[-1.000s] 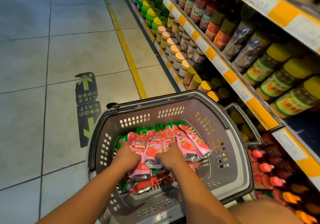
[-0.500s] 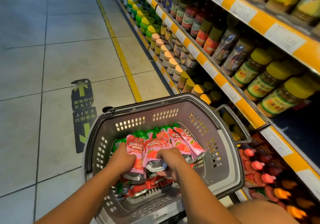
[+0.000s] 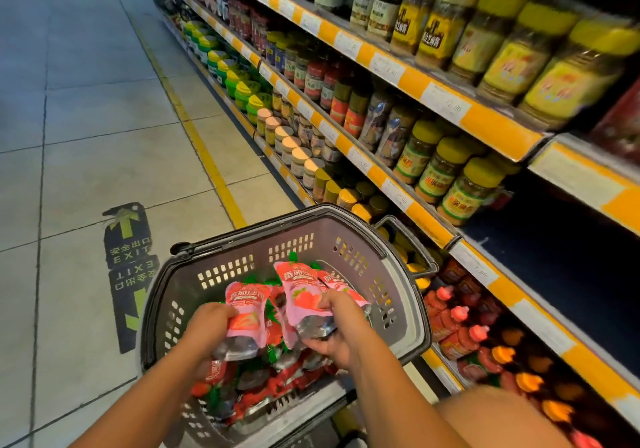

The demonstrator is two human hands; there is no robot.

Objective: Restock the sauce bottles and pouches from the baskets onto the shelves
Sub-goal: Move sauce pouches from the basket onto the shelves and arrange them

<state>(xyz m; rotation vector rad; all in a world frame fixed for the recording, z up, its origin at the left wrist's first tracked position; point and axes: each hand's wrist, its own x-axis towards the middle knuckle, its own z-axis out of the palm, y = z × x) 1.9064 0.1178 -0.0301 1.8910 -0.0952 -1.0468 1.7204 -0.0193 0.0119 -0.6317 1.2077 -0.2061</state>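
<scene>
A grey plastic basket (image 3: 398,284) sits low in front of me, filled with red and green sauce pouches (image 3: 273,378). My left hand (image 3: 207,326) grips a pink tomato sauce pouch (image 3: 247,303) lifted above the pile. My right hand (image 3: 341,329) grips a bunch of pink pouches (image 3: 299,291) fanned upward, also raised clear of the pile. To the right run the shelves (image 3: 429,225) with orange price strips. A dark bare stretch of shelf (image 3: 554,274) lies just right of the basket.
Jars with yellow lids (image 3: 446,173) fill the middle shelf, and taller yellow-labelled jars (image 3: 509,52) the upper one. Red sauce bottles (image 3: 453,323) with red and orange caps stand on the low shelf beside the basket. Tiled floor (image 3: 86,135) with an exit sticker (image 3: 130,257) lies left.
Both hands have lifted their pouches up out of the pile and apart from each other. The view has swung up and right toward the shelves.
</scene>
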